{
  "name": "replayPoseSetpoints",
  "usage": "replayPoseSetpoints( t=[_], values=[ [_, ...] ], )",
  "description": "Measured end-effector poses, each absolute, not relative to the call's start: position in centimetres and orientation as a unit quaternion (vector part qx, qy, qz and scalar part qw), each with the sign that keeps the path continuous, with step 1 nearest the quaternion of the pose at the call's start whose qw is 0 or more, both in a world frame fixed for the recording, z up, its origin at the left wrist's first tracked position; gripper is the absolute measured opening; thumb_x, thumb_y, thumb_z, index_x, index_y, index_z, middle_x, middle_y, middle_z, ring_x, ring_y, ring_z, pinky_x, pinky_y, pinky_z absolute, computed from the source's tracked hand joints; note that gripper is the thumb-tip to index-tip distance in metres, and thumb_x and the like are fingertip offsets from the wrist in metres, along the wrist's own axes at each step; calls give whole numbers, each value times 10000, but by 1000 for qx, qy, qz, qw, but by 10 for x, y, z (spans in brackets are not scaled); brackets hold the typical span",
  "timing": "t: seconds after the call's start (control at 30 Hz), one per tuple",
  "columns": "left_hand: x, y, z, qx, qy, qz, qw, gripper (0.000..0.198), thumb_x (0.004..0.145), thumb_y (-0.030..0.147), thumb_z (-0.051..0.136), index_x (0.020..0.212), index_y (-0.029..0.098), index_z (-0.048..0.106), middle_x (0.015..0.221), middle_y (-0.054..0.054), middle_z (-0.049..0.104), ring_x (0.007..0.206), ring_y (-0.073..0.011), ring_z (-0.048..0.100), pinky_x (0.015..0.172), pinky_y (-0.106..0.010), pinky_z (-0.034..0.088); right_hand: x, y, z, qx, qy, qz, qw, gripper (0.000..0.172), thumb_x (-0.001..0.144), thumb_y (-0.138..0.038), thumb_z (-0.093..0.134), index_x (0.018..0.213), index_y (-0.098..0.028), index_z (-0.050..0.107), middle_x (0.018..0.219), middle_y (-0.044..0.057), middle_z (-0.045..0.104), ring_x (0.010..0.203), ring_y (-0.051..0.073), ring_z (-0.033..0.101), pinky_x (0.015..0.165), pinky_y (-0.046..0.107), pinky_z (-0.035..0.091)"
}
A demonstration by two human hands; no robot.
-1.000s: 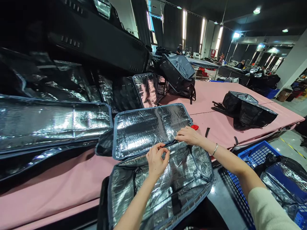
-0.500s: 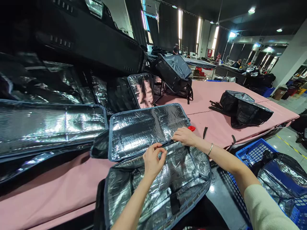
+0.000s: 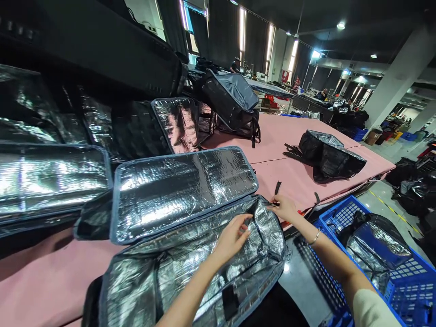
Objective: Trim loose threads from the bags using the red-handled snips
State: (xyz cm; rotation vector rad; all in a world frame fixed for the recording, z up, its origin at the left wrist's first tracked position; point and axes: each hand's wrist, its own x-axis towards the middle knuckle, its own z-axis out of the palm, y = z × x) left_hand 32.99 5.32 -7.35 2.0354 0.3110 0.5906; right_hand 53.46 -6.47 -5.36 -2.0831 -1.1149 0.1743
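An open black bag lined with silver foil (image 3: 190, 277) lies in front of me at the edge of the pink table (image 3: 296, 175), its foil lid (image 3: 180, 190) folded back. My left hand (image 3: 233, 236) rests on the lining near the bag's rear rim, fingers apart. My right hand (image 3: 284, 207) is closed in a pinch at the bag's right corner, and a small dark tip shows at its fingertips. A bit of red (image 3: 299, 211) peeks out under that wrist.
Foil-lined bags (image 3: 51, 177) are stacked at the left. Black bags (image 3: 327, 156) lie further along the table. A blue crate (image 3: 340, 213) with more bags stands on the floor at my right. People work at tables far behind.
My right hand has slid from the lid's hinge to the bag's right corner. My left hand has opened from a pinch and moved right along the rim. The view has swung to the right.
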Motion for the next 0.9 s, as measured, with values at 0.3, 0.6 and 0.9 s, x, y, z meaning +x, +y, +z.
replayPoseSetpoints(
  t=[0.3,0.6,0.9],
  values=[
    [393,35,-93,768,233,319,503,385,756,412,498,1049,164,529,1106,-117,547,804,-178,585,672,-306,492,515,-48,-80,-722,-340,267,541,241,637,-361,614,635,-149,499,546,-30,451,508,93,409,499,202,316],
    [399,30,-90,752,255,295,532,201,723,371,494,640,189,494,558,25,486,525,-131,456,563,-249,368,512,-53,-77,-674,-264,340,601,453,511,-494,706,706,-155,477,493,-67,372,427,55,288,420,192,198],
    [370,8,-105,696,228,240,637,245,723,439,453,681,197,454,575,16,532,584,-152,544,608,-270,436,512,-52,-84,-712,-301,300,560,362,668,-493,599,721,-158,472,510,-64,376,400,58,269,395,195,228]
  ],
)
